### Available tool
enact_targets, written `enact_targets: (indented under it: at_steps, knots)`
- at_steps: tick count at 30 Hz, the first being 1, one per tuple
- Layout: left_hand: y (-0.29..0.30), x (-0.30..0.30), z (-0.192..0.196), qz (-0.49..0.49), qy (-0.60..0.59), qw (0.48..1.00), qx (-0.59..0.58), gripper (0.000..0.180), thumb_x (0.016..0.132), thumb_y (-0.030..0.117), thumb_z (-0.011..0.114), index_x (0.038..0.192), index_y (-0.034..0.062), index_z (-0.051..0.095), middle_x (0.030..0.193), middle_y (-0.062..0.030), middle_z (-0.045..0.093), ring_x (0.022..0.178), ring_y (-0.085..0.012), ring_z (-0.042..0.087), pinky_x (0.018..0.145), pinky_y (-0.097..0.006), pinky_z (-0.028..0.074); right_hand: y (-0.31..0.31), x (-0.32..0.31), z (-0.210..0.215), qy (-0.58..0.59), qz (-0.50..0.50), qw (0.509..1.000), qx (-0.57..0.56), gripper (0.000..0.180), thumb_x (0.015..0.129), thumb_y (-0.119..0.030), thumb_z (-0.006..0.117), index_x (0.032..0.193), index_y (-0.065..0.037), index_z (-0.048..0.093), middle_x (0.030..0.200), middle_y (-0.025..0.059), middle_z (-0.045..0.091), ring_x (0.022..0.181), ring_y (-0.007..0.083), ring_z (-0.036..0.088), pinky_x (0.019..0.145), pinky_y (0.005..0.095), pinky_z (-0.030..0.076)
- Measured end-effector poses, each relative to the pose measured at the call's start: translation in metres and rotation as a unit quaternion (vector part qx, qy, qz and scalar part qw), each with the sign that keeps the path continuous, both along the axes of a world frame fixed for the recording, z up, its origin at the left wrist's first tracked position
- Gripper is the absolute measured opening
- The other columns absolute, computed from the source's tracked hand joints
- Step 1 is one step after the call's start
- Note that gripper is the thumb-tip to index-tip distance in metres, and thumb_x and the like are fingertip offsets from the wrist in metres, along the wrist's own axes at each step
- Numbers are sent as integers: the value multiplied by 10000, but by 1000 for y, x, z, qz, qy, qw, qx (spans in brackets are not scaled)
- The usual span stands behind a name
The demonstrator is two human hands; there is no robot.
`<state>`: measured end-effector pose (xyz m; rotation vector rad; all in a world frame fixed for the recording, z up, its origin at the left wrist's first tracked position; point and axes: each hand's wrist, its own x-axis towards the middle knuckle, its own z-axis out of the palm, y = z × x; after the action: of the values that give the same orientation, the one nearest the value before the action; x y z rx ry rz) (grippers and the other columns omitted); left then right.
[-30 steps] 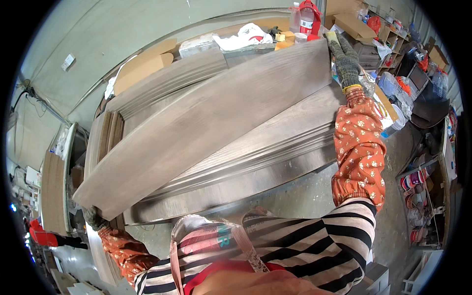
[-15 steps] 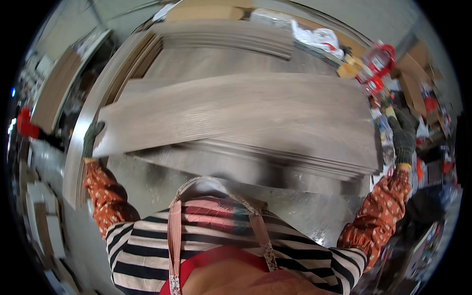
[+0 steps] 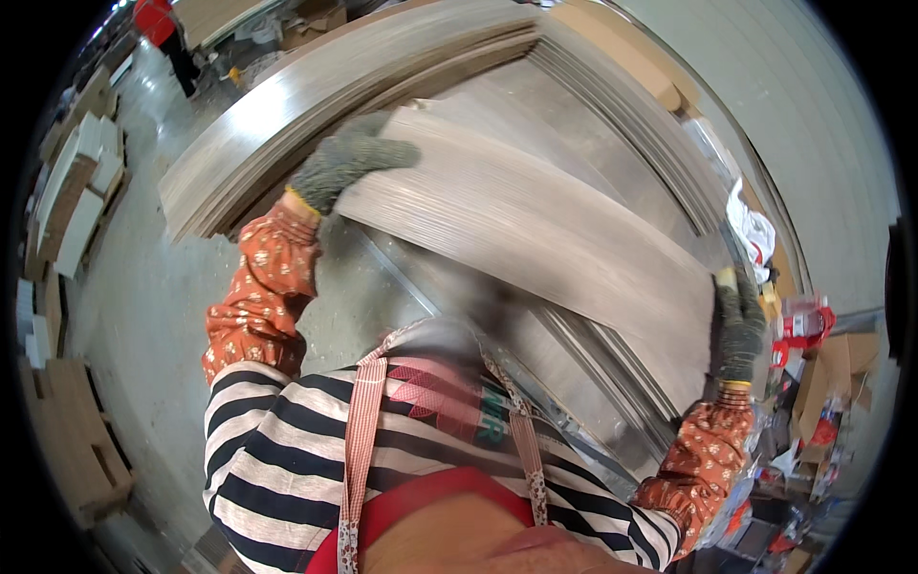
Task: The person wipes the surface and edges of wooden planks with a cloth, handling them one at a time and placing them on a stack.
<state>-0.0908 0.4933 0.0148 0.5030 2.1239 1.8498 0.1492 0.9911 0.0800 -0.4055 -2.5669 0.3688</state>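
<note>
A long grey-brown wood-grain plank [image 3: 535, 215] slants across the middle, its left end farther from me than its right. At that left end my left hand [image 3: 352, 161], in a dark knitted glove, is closed on the plank with the thumb over its top face. My right hand [image 3: 739, 325], gloved alike, grips the opposite end, fingers along the short edge. Below the plank, a stack of similar planks [image 3: 612, 359] shows partly; the held plank hides the rest.
A long plank stack [image 3: 373, 81] curves along the far left, and another [image 3: 631, 124] lies at the far right. Cardboard boxes [image 3: 827, 378], a white plastic bag [image 3: 751, 230] and red-labelled plastic bottles [image 3: 803, 323] crowd the right. A person in red [image 3: 158, 24] stands at the upper left.
My view has turned left. The held plank has swung so its right end is nearer me, and my left hand has come inward over the plank's end with it.
</note>
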Motion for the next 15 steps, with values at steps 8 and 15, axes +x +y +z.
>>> enact_targets:
  at_steps: [8,15]
  knots:
    - [21,9,5,-76,54,994,49,677,754,317,766,1281,-19,506,926,-79,662,877,-148,612,838,-284,480,-202,-135,12,3,346,938,19,279,872,-213,648,1108,-64,658,1066,129,668,934,278,639,831,375,493]
    - [23,34,-1,-121,-90,970,190,696,730,159,733,1334,-9,432,1144,-83,598,1044,-170,552,950,-317,434,-310,-231,13,-41,453,887,75,336,893,-349,575,1125,-121,656,1027,127,667,959,307,605,867,415,459]
